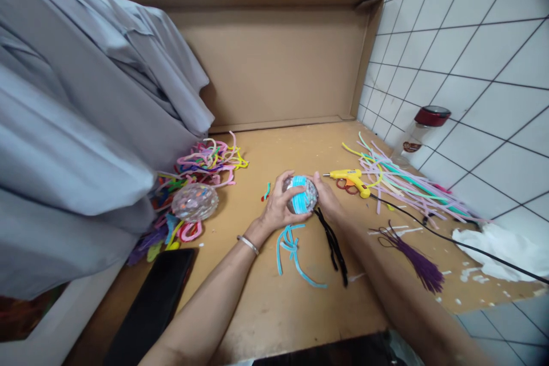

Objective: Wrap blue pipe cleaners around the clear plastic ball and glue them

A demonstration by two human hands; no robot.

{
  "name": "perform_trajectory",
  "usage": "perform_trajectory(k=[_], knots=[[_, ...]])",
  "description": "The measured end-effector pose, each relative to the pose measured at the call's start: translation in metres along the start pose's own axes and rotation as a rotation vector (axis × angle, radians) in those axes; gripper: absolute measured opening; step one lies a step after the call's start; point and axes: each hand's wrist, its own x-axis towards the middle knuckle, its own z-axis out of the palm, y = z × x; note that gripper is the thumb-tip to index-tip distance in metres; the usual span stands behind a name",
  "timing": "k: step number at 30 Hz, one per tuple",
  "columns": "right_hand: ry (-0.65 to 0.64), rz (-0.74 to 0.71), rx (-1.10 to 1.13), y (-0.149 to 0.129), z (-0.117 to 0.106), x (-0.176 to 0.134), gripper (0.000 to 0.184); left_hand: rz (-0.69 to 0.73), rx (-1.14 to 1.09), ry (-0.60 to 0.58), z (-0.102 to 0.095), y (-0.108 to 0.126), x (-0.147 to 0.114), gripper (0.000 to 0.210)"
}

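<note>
Between my two hands is a clear faceted round container (314,195) with a band of light-blue pipe cleaners (299,197) across it. My left hand (283,200) wraps round its left side, fingers over the blue band. Against its right side presses my right hand (325,197); some of its fingers are hidden behind the container. Just below lie loose light-blue pipe cleaners (291,246) and a bundle of black pipe cleaners (332,246). A small red and teal piece (266,191) rests left of my left hand.
Right of my hands lies a yellow glue gun (354,178) with a black cord, near long pastel pipe cleaners (412,183), a red-lidded jar (414,137) and a purple tassel (414,257). Leftward are a colourful pipe-cleaner pile (210,160), another clear faceted container (195,202) and a black phone-like slab (156,297).
</note>
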Motion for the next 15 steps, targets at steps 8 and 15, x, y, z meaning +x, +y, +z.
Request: perform_trajectory(k=[8,15], knots=[[0.0,-0.118,-0.071,-0.029,0.004,-0.012,0.077,-0.017,-0.003,0.001,0.0,0.001,0.0,0.066],[-0.03,-0.086,0.016,-0.021,0.009,-0.011,0.077,-0.004,-0.015,0.027,0.001,0.001,0.0,0.064]])
